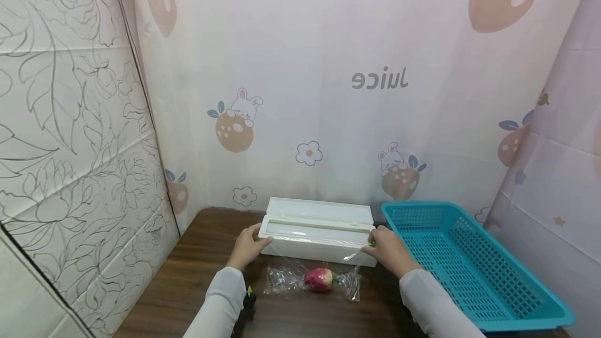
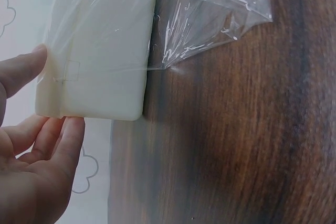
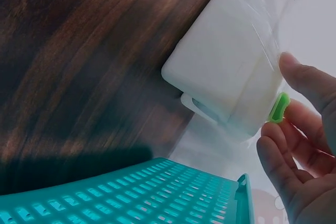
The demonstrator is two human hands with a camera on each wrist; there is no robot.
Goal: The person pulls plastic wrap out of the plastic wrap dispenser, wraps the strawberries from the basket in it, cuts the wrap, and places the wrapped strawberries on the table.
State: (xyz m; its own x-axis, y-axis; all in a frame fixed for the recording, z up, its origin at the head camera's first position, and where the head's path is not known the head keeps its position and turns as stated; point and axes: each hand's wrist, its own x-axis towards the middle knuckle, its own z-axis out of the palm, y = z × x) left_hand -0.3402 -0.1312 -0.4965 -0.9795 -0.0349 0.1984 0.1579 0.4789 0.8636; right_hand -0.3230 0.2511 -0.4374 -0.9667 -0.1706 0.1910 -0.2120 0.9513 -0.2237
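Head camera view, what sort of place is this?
Probably a makeshift indoor workspace, though I can't say in what building: printed curtain-like sheets hang behind and beside a wood-grain table, and a white film dispenser sits on it.

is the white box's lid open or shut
Open: the head view shows the lid tipped back behind the white box.

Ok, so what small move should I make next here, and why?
Probably slide the green slider along the white cling film dispenser toward your left grip, to cut the film. Your right grip is at that slider, your left one holds the opposite end, and clear film drapes over the dispenser's front down to the table, apparently uncut.
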